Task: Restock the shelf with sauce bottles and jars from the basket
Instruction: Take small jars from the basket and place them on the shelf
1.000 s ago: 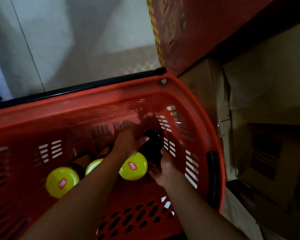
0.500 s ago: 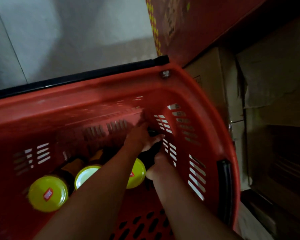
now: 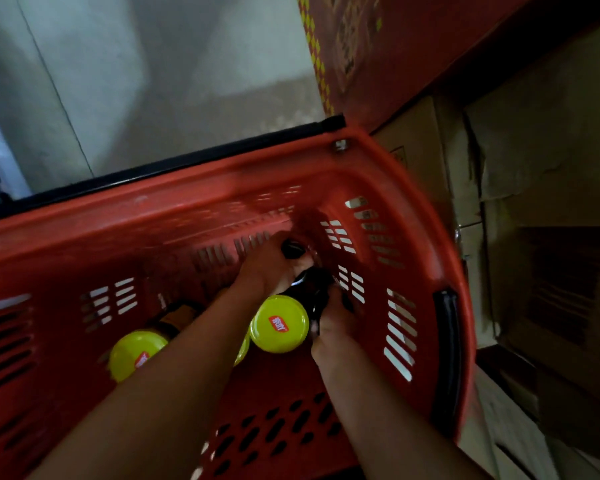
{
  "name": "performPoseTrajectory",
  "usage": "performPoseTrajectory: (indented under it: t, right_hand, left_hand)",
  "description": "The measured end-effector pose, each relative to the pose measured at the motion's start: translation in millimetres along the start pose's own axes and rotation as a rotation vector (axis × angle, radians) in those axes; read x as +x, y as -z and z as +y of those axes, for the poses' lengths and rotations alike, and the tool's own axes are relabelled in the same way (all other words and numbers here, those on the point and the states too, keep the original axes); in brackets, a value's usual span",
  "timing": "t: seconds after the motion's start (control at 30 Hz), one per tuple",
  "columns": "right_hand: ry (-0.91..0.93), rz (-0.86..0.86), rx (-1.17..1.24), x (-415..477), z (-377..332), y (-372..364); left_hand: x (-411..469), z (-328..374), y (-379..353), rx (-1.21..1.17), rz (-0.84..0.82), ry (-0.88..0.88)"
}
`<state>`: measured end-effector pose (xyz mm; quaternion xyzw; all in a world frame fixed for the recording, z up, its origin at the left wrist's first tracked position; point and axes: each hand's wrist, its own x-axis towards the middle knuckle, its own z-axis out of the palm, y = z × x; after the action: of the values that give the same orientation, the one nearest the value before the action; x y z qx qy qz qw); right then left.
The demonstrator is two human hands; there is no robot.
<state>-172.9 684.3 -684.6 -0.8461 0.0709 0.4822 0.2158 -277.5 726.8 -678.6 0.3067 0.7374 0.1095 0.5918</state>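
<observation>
Basket [image 3: 426, 216], red: both hands inside at 1 o'clock corner. L hand [image 3: 269, 268] fingers curled on dark cap [image 3: 293, 249]; R hand [image 3: 333, 320] wrapped round dark bottle [image 3: 314, 289]. Yellow-lid jars [image 3: 279, 323] at 7 o'clock of bottle.

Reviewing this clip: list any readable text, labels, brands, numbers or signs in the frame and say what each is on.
No text can be read here.
Right yellow lid: red tag with white marks, too blurred to read.
Left yellow lid: the same kind of red tag, blurred and partly hidden by the arm.
Red panel above the basket: printed patch, too small and dim to read.
Cardboard box: small mark, unreadable.
</observation>
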Motion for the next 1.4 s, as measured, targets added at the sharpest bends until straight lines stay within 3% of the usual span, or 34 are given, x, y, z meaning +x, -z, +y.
performPoseTrajectory:
  t: [0.27,0.7,0.9,1.1,1.4]
  right_hand:
    - [0.174,0.051,-0.085,-59.9,-29.1,29.6]
    - [0.529,-0.274,-0.372,-220.8,-94.1,127.9]
    - [0.738,-0.403,-0.53,-299.8,-134.4,198.0]
    - [0.891,-0.449,-0.739,-367.3,-178.4,266.4]
    - [1.067,-0.437,-0.783,-430.4,-226.7,355.1]
  left_hand:
    - [-69.3,30.1,45.5,-0.018,0.077,-0.068]
    - [-252.1,108.7,105.9,-0.127,0.25,0.033]
    - [-346.9,146.6,131.7,-0.086,0.312,0.002]
    - [-423.4,189.1,140.5,-0.248,0.289,-0.028]
    - [-505.3,253.7,144.2,-0.267,0.222,-0.113]
